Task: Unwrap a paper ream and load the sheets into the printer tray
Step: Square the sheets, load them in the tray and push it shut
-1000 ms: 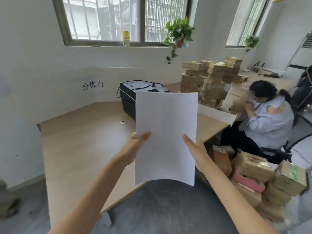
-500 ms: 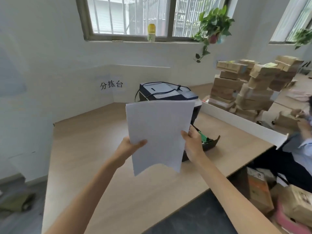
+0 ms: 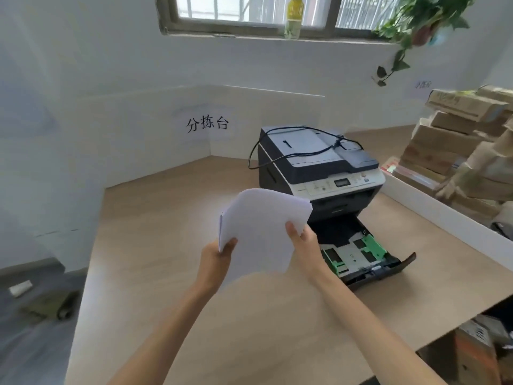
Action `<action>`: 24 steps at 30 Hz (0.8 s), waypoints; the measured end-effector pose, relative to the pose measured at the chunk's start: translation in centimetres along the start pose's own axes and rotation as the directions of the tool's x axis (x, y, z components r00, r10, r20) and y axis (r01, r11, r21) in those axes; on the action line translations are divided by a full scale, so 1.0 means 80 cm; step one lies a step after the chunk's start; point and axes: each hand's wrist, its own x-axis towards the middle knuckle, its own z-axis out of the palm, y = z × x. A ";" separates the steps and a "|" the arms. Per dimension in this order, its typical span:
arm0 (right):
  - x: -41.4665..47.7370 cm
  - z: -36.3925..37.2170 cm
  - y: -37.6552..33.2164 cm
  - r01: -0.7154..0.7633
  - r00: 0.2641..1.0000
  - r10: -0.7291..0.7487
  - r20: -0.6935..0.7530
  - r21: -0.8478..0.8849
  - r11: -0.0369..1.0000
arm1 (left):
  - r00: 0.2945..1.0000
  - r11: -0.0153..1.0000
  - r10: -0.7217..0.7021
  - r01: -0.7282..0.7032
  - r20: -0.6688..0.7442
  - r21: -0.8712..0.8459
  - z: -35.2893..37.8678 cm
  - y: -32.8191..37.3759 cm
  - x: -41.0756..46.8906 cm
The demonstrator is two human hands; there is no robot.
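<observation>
A thin stack of white sheets is held above the wooden desk, tilted and slightly curled. My left hand grips its lower left edge and my right hand grips its right edge. Just right of the sheets stands a dark blue and white printer with a black cable lying over its lid. Its paper tray is pulled out toward me, showing green guides and no paper inside. The sheets hide the tray's left part.
Stacks of cardboard boxes stand at the right behind a low white divider. A plant hangs from the windowsill, where a yellow bottle stands. More boxes sit on the floor under the desk's right end.
I have come closer to the desk and the view has tipped down. The sheets have dropped from upright to tilted, level with the open tray, still in both hands.
</observation>
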 end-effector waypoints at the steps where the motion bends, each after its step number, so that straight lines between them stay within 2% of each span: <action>1: 0.011 0.004 0.001 -0.011 1.000 0.011 -0.007 0.021 1.000 | 1.000 1.000 0.001 -0.001 -0.027 -0.026 0.005 -0.001 0.006; 4: 0.038 0.008 0.014 -0.023 1.000 0.022 0.015 0.032 0.999 | 0.995 0.993 -0.048 0.038 -0.090 -0.111 0.014 -0.009 0.019; 7: 0.056 0.006 0.053 -0.090 0.993 0.089 0.077 0.016 0.996 | 0.988 0.967 -0.151 0.138 -0.043 -0.216 0.023 -0.037 0.024; 10: 0.060 -0.003 0.115 -0.212 0.966 0.218 0.136 -0.057 0.976 | 0.969 0.945 -0.247 0.243 0.011 -0.220 0.041 -0.078 0.013; 13: 0.061 -0.016 0.156 -0.271 0.950 0.286 0.124 -0.128 0.954 | 0.952 0.928 -0.304 0.287 -0.039 -0.239 0.056 -0.104 0.005; 17: 0.086 -0.026 0.158 -0.255 0.949 0.278 0.145 -0.164 0.953 | 0.956 0.945 -0.270 0.239 -0.118 -0.224 0.063 -0.111 0.021; 19: 0.094 -0.033 0.160 -0.255 0.947 0.280 0.154 -0.165 0.953 | 0.962 0.952 -0.252 0.226 -0.108 -0.205 0.064 -0.115 0.027; 22: 0.092 -0.037 0.168 -0.280 0.910 0.323 0.260 -0.190 0.941 | 0.964 0.954 -0.256 0.240 -0.067 -0.178 0.068 -0.124 0.030; 24: 0.092 -0.039 0.161 -0.276 0.920 0.304 0.247 -0.144 0.950 | 0.967 0.954 -0.248 0.232 -0.065 -0.189 0.071 -0.131 0.029</action>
